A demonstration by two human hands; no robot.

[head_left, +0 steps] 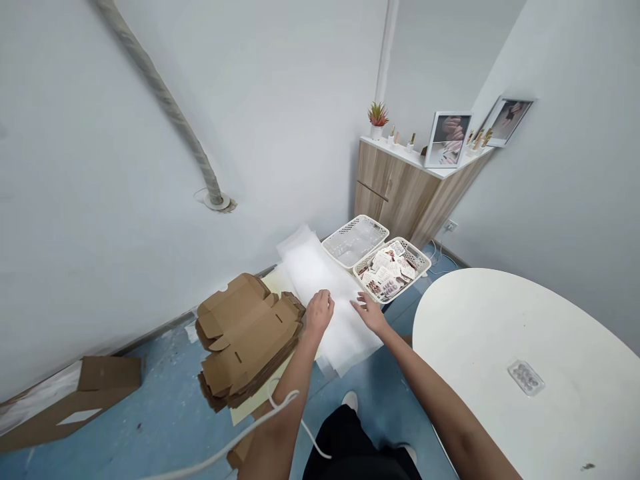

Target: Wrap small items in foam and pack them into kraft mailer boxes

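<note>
Below my head camera, between flattened brown cartons and a filled white basket, a stack of white sheets, my left hand over it, fingers curled close, whether pinching I cannot tell, my right hand near the basket, thumb and fingers spread

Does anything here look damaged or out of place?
Yes: where the wrapped pipe meets the pale wall, a ragged brownish patch breaks the smooth surface, like damage. The white sheets also look askew, their edges out of line.
</note>
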